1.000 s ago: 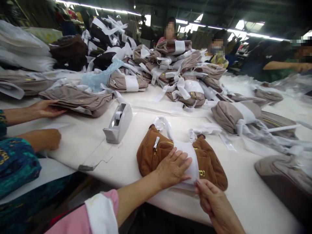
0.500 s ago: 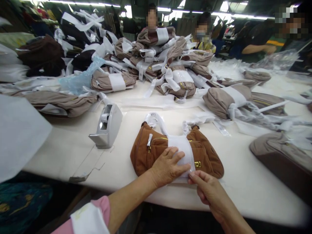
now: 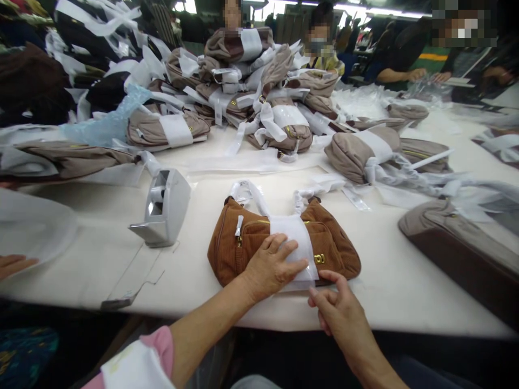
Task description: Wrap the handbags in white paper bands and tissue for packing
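Note:
A brown corduroy handbag (image 3: 336, 243) lies on the table with a white wrapping sheet (image 3: 290, 227) around its middle. White covering also wraps its strap (image 3: 259, 197). My left hand (image 3: 273, 267) rests on the sheet, fingers spread, pressing it against the bag. At the bag's lower edge, my right hand (image 3: 340, 305) has its thumb and curled fingers closed at the sheet's bottom corner, its index finger stretched onto the bag. A shiny clear strip, seemingly tape, runs along the sheet's right edge. Gold zips and a gold emblem (image 3: 319, 259) show on the front.
Left of the bag stands a grey tape dispenser (image 3: 176, 208). Beige bags (image 3: 360, 151) are piled across the back and right, with dark bags (image 3: 30, 81) at far left. Another person's hand (image 3: 16, 265) holds a white sheet (image 3: 36, 227) at left. Several people stand beyond the table.
The view has shifted, so things sit further left. My right index finger has lifted off the sheet's edge onto the bag. The white sheet at left has lowered, and another person's hand shows there.

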Action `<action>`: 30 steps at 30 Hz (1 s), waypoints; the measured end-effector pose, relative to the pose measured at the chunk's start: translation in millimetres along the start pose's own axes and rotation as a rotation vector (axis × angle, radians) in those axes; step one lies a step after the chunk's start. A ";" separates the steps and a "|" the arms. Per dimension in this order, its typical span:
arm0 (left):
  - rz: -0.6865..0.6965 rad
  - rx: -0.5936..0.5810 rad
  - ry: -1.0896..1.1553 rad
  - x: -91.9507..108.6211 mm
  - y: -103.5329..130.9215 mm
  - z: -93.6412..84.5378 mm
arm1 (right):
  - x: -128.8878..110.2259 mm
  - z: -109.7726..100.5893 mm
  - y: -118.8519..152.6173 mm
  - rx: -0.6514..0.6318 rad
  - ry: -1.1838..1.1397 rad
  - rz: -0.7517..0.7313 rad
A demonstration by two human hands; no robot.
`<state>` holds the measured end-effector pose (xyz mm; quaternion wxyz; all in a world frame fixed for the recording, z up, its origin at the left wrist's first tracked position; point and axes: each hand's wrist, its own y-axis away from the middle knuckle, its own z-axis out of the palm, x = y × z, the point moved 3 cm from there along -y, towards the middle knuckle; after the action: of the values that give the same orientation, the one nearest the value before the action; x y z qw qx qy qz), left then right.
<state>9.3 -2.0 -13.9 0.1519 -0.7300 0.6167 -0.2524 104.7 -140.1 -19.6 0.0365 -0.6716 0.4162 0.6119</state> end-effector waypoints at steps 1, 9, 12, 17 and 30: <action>0.000 -0.008 0.002 0.0 -0.2 -0.1 | 2.5 -1.0 0.2 0.022 -0.005 -0.015; 0.002 -0.034 -0.007 1.1 -4.4 0.2 | 29.7 7.1 -10.9 0.117 0.108 -0.131; 0.006 -0.020 -0.013 1.7 -4.5 0.8 | 36.4 1.5 -9.7 0.264 0.424 -0.352; 0.005 -0.007 -0.004 2.7 -4.4 2.9 | 16.8 -6.5 7.8 0.453 0.851 -0.989; -0.125 -0.124 0.102 15.3 32.4 -33.9 | 40.8 29.6 -8.7 0.324 1.201 -1.200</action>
<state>-34.6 -20.2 -0.4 0.0591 -0.7612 0.5913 -0.2596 82.7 -138.9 -65.7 0.2228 -0.9739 0.0221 -0.0364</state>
